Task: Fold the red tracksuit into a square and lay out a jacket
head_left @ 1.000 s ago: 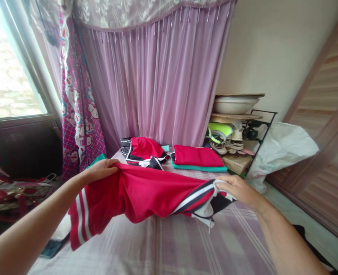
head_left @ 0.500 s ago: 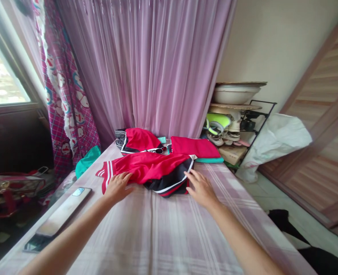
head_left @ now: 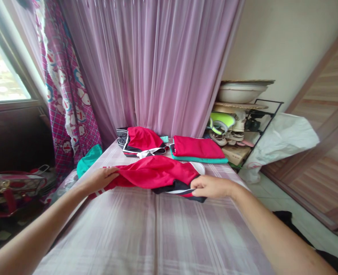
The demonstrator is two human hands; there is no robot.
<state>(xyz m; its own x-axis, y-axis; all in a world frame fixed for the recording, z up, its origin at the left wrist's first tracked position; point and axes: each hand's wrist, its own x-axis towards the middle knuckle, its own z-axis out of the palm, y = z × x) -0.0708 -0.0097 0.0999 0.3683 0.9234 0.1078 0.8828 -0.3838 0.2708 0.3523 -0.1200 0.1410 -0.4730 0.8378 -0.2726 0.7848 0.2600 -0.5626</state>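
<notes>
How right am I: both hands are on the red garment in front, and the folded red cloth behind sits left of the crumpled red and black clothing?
One slip: in the head view, the folded red cloth sits to the right of the crumpled clothing, not the left. Left hand and right hand are indeed on the red garment.

You are getting soft daylight from the window (head_left: pixel 4 74) left of the lilac curtain (head_left: pixel 169 68), its pane glaring nearly white, while the dark panel (head_left: pixel 17 133) low on the curtain's left is losing detail in dimness. In front of the curtain, the red garment (head_left: pixel 160 170) is showing gentle shading and softness. Right of the curtain, the wooden door (head_left: pixel 320 130) is slanting with wide-angle distortion.
</notes>
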